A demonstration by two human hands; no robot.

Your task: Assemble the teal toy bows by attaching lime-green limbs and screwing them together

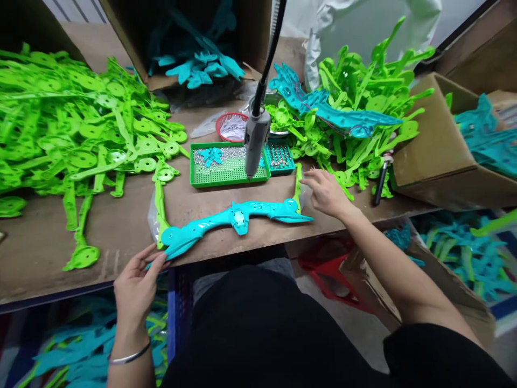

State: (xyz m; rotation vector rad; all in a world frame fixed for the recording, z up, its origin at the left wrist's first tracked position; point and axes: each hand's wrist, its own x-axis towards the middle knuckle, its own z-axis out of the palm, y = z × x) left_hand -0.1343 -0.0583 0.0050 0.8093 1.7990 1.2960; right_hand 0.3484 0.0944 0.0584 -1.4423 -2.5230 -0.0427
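Observation:
A long turquoise plastic part (216,220) lies across the front of the workbench, with a bright green arm piece at each end. My left hand (137,280) pinches the tip of its left end near the bench edge. The left green arm piece (160,207) points away from me. At the other end, my right hand (326,191) is beside the right green arm piece (298,186), fingers stretched out and partly apart. Whether its fingertips touch that piece I cannot tell. A grey electric screwdriver (257,140) hangs on a cable above the bench.
Behind the part sit a green tray (226,182) of small screws, a turquoise screw holder (280,159) and a red basket (218,126). Green pieces (81,124) heap up at left and right. A cardboard box (424,145) stands right, near a black-handled tool (380,183).

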